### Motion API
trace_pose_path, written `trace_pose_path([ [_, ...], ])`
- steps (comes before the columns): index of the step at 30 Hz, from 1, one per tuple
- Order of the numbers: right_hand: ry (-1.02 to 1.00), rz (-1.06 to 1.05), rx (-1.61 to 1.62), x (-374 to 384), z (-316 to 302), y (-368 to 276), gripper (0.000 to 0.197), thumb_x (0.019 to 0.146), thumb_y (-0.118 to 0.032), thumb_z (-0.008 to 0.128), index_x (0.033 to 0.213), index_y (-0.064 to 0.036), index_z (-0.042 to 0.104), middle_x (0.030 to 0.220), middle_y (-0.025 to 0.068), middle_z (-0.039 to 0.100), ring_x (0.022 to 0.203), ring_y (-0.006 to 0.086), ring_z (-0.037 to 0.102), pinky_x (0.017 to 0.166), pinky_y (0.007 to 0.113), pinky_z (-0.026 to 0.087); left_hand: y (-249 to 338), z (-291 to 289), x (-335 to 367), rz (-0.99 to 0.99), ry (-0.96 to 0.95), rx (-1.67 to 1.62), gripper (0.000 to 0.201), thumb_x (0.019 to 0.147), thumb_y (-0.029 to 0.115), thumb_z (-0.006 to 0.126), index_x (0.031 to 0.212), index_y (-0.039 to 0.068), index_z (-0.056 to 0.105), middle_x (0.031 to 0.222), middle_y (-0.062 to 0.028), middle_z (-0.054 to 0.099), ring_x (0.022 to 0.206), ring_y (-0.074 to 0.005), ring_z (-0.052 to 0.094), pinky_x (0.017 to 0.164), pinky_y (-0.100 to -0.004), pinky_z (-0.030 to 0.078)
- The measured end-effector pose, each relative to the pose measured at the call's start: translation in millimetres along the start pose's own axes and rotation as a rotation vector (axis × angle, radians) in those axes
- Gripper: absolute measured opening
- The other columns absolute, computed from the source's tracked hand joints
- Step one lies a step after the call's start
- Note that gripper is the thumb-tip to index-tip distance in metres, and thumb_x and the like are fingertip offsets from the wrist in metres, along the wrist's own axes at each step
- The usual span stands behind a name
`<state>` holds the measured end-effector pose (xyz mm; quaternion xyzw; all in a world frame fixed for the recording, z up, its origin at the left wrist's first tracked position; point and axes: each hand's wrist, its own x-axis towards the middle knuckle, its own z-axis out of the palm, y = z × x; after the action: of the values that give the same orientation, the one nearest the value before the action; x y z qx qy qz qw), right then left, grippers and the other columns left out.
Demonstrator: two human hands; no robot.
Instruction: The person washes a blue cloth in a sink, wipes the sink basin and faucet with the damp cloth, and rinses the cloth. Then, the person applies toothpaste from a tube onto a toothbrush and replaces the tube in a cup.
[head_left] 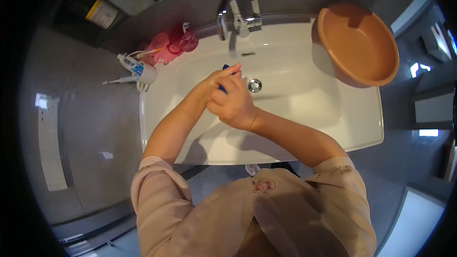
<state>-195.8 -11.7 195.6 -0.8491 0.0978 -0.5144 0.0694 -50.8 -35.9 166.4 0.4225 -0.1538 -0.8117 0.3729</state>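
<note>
Over the basin of the white sink [304,114], my two hands are pressed together. My left hand [214,80] lies beneath, with its fingers partly hidden. My right hand [234,104] is closed over it, its fingers curled. Between them is a small dark-blue object [222,88]; it shows at the right fingers and again near the left fingertips. Its kind is mostly hidden by the hands. Just right of my hands lies the round metal drain [254,85]. Behind them stands the chrome faucet [240,21], and I see no water running from it.
A brown-orange plastic basin [358,43] rests on the sink's back right corner. At the left rim stand a white cup [146,76] with a toothpaste tube [130,64] and toothbrushes, and a pink holder [162,47]. A dark bottle with a label [101,13] is farther back left.
</note>
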Motion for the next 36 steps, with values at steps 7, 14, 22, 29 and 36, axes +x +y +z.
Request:
trace_pose_path([
  [7,-0.074,-0.251,-0.092,-28,10,16,0.014,0.061,-0.020,0.058,0.066,-0.0082,0.062,0.079,0.0060,0.051,0.083,0.0300,0.051,0.073,0.046,0.042,24,52,15,-0.202,0.151,0.653,0.046,0.087,0.038,0.060,0.054,0.009,0.042,0.058,-0.0025,0.048,0.055,-0.0170,0.051,0.060,-0.0342,0.051],
  [14,-0.223,-0.300,-0.284,-48,34,26,0.019,0.065,-0.022,0.057,0.072,-0.0062,0.065,0.080,0.0040,0.057,0.083,0.0267,0.054,0.075,0.043,0.042,27,61,41,-0.186,0.124,1.308,0.046,0.083,0.041,0.060,0.057,0.004,0.051,0.059,-0.0054,0.055,0.053,-0.0189,0.055,0.054,-0.0322,0.046],
  [22,-0.833,-0.369,-0.341,-72,73,34,0.037,0.082,-0.021,0.050,0.112,-0.0014,0.060,0.116,0.0151,0.060,0.108,0.0296,0.056,0.093,0.042,0.040,-1,62,59,-0.094,0.292,1.707,0.045,0.082,0.041,0.057,0.068,-0.002,0.063,0.069,-0.0168,0.063,0.059,-0.0289,0.059,0.062,-0.0389,0.048],
  [29,-0.718,0.490,0.090,-147,154,72,0.033,0.089,-0.024,0.044,0.114,-0.0064,0.057,0.127,0.0127,0.051,0.118,0.0275,0.046,0.102,0.043,0.031,-30,74,101,0.186,0.302,1.874,0.041,0.084,0.039,0.057,0.074,0.000,0.065,0.071,-0.0203,0.063,0.067,-0.0357,0.059,0.066,-0.0422,0.048],
  [36,-0.609,-0.236,0.067,-73,40,16,0.033,0.082,-0.015,0.051,0.115,-0.0108,0.058,0.115,0.0113,0.057,0.108,0.0343,0.048,0.093,0.047,0.039,-19,-35,-10,0.024,0.498,0.420,0.033,0.083,0.039,0.064,0.073,0.009,0.056,0.070,-0.0038,0.058,0.065,-0.0129,0.057,0.061,-0.0251,0.048],
])
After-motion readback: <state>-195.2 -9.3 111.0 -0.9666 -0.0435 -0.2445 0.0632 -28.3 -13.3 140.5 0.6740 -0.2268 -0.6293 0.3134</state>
